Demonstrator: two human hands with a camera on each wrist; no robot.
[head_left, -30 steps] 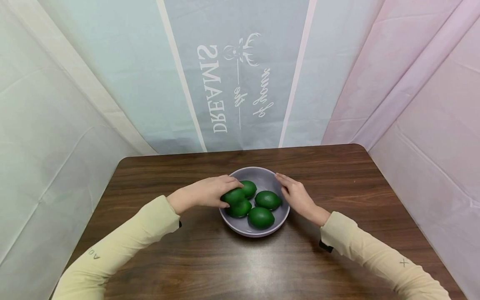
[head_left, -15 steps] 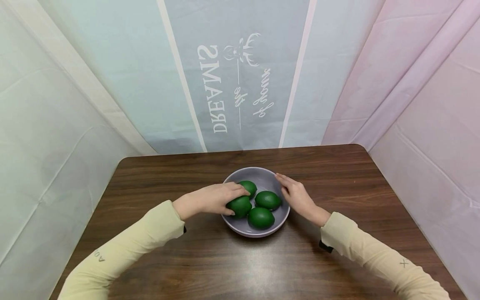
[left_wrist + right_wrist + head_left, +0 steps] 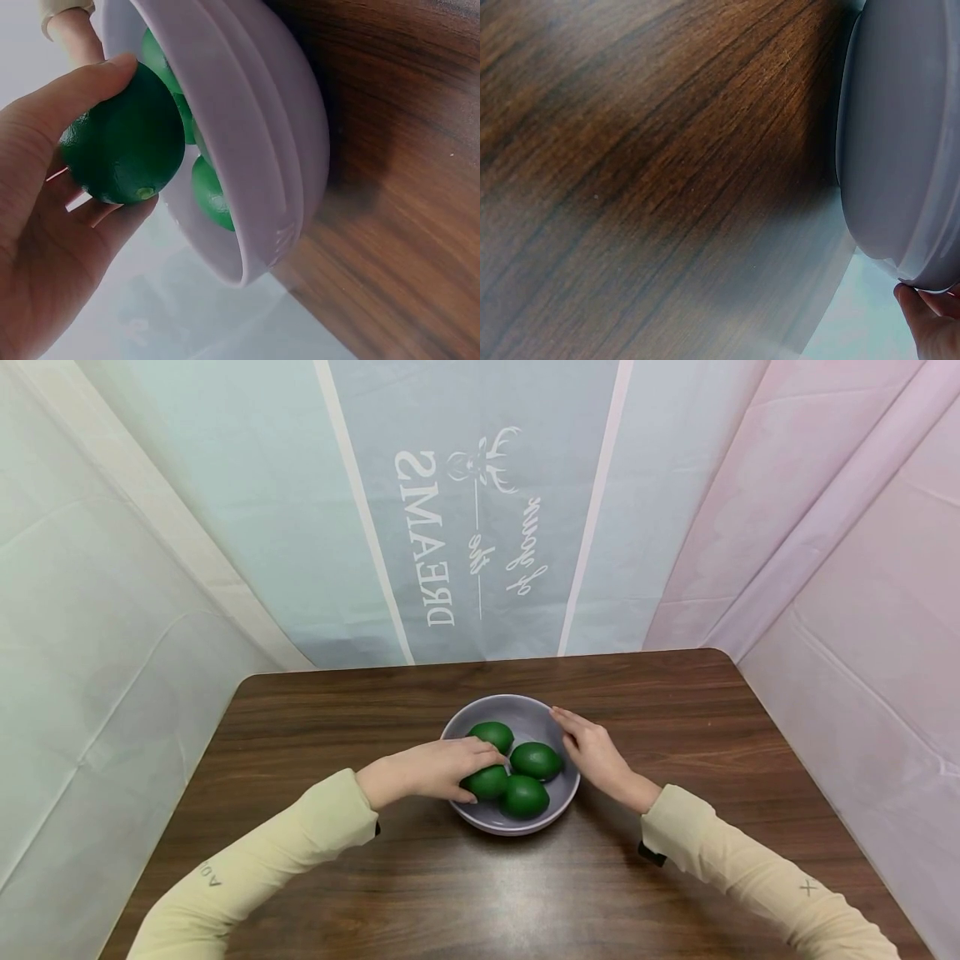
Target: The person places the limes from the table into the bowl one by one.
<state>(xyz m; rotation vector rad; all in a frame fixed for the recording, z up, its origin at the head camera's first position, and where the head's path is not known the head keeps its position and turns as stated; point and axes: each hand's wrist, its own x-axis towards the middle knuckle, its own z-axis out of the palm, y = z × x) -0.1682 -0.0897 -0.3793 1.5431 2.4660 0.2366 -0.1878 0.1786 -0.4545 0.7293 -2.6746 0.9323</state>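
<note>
A shallow grey-purple bowl (image 3: 507, 827) stands on the table with several green limes (image 3: 536, 761) in it. The left hand (image 3: 442, 768) is over the bowl's left side, thumb and fingers curled around one lime (image 3: 127, 142). In the left wrist view this held lime, its pale stem end showing, is at the rim, with other limes visible inside behind it. At the bowl's right side, the right hand (image 3: 600, 760) rests against the rim with its fingers fairly straight. Only the fingertips (image 3: 906, 296) of that hand touching the bowl's edge appear in the right wrist view.
Dark wood-grain table (image 3: 337, 877) extends around the bowl. Behind it hangs a pale blue cloth (image 3: 480, 527) with mirrored lettering and a deer print. White sheets (image 3: 90, 693) stand at both sides.
The left hand has moved right and lower over the bowl with its lime, and now covers where another lime showed a second ago. The right hand and the bowl have stayed put.
</note>
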